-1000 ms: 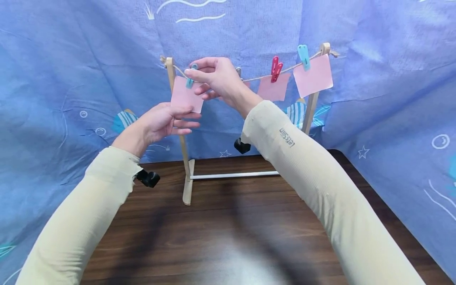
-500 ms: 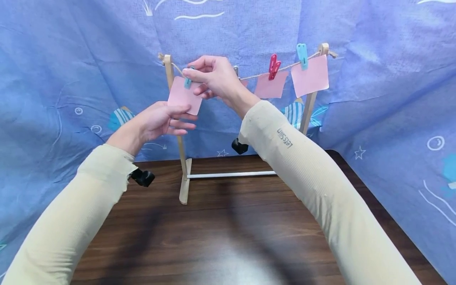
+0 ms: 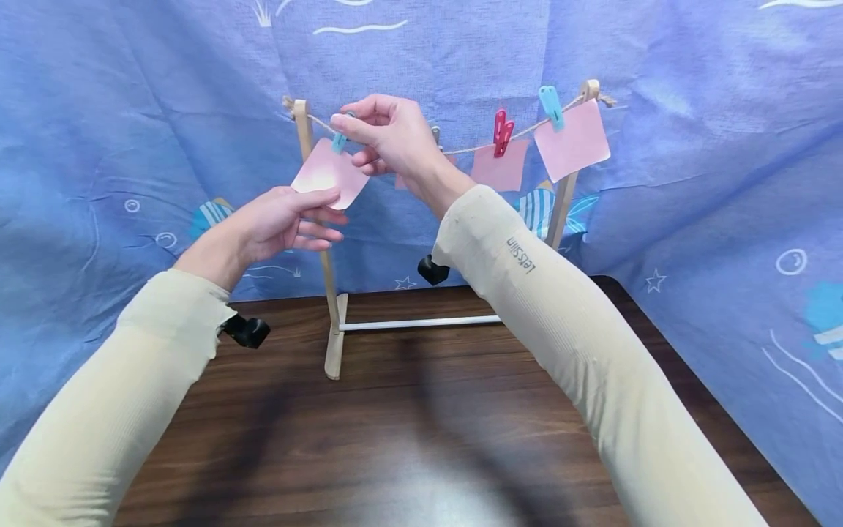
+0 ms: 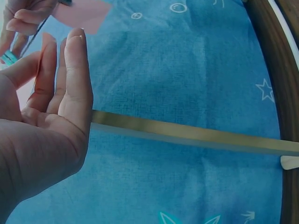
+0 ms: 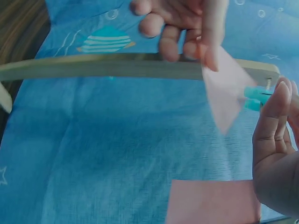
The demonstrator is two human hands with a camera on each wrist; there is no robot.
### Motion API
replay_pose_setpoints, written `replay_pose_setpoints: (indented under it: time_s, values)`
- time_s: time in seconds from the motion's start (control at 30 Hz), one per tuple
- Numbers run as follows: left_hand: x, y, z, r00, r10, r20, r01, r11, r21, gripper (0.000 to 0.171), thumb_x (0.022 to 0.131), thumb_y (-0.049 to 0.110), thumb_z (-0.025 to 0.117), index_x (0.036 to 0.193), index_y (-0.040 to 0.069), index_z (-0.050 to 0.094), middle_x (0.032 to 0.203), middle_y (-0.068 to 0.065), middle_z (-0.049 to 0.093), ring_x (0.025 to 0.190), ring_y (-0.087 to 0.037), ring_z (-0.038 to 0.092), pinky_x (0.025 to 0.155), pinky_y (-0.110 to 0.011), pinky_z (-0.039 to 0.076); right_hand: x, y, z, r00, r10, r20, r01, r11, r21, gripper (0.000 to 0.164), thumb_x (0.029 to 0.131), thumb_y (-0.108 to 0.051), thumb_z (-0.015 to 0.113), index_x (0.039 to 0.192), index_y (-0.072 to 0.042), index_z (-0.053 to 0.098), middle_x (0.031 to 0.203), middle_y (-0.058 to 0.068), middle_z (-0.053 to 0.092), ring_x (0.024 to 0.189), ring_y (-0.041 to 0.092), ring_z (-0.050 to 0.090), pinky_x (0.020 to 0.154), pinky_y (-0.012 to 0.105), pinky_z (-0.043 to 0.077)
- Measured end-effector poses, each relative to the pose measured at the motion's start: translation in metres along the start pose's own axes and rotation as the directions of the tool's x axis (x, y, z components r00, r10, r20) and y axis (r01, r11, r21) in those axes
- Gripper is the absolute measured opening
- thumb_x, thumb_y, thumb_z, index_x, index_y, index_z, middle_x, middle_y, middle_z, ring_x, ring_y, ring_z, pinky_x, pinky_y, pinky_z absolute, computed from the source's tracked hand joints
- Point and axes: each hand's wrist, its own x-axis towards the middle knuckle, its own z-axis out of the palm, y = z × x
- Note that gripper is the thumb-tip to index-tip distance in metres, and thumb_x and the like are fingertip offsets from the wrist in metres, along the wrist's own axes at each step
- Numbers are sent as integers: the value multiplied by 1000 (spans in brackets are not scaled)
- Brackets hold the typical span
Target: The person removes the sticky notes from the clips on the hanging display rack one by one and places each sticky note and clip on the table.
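My left hand (image 3: 270, 223) pinches the lower part of a pink paper square (image 3: 326, 174) between thumb and fingers, near the left end of the line. The paper is tilted in the head view. With thumb and fingertips, my right hand (image 3: 402, 139) pinches a light-blue clothespin (image 3: 339, 142) at the paper's top edge. The right wrist view has the clothespin's tips (image 5: 251, 98) by the paper's corner (image 5: 229, 84); whether they grip it I cannot tell. My right fingers partly hide the clothespin.
A twine line (image 3: 527, 132) runs between two wooden posts (image 3: 562, 208). Farther right hang a pink square (image 3: 500, 167) under red clothespins (image 3: 503, 134) and another (image 3: 573, 143) under a light-blue clothespin (image 3: 551, 107). A grey clothespin (image 3: 435, 135) is partly hidden. The stand's white bar (image 3: 421, 322) lies low over the brown table (image 3: 395, 410).
The left paper square has gone from nearly straight to tilted, its left corner swinging outward. My right hand and its clothespin have risen slightly. The whole head view has shifted a little.
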Motion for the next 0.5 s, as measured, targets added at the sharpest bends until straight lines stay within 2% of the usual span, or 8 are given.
replay_pose_setpoints:
  time_s: [0.17,0.3,0.4,0.5]
  values:
    - [-1,1,2,1000,0,-9,0,1000,14,53,97,39,69,130,5,46,104,-6,74,87,-21,75,78,-33,61,-6,-9,-2,998,-50,-37,51,998,39,22,91,-16,77,111,-10,72,107,4,70,55,22,64,60,34,60]
    - [-3,3,4,1000,3,-11,-3,1000,15,48,97,33,71,126,1,49,100,-8,73,83,-22,75,74,-31,61,-10,-15,-6,994,-100,-53,102,993,52,25,91,-16,77,115,-11,71,112,3,71,55,22,65,64,36,61]
    - [-6,2,6,1000,6,-4,-6,999,49,41,97,24,72,120,-3,52,95,-11,74,79,-20,75,70,-30,61,-15,-18,-11,991,-128,-44,131,990,53,26,91,-15,78,116,-12,72,113,3,72,57,23,66,67,38,62]
    - [-13,-2,10,1000,14,4,-14,994,112,35,95,15,74,116,-4,55,91,-15,75,77,-20,75,69,-30,62,-27,-24,-17,992,-123,-9,123,992,28,29,90,-15,78,118,-13,71,113,5,72,59,23,66,68,38,62]
